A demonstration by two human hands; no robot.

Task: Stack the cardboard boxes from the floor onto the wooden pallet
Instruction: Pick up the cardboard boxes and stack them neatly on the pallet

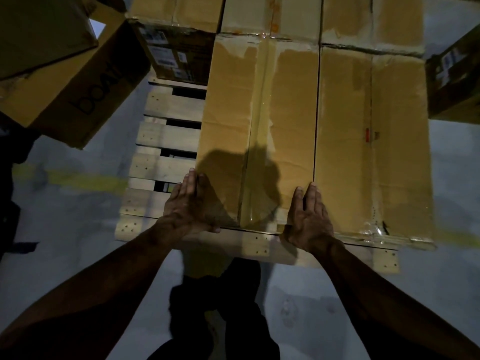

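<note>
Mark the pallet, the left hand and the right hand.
pallet (166,136): head view, bare slat left of the boxes
left hand (191,203): head view, back of hand
right hand (310,216): head view, back of hand

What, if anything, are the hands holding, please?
Nothing is gripped: the left hand and right hand lie flat, fingers straight, on the near cardboard box, at its front edge.

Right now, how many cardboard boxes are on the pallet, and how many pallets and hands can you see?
Cardboard boxes on the pallet: 5
Wooden pallet: 1
Hands: 2, left hand and right hand, both flat on the near box
Total: 8
</note>
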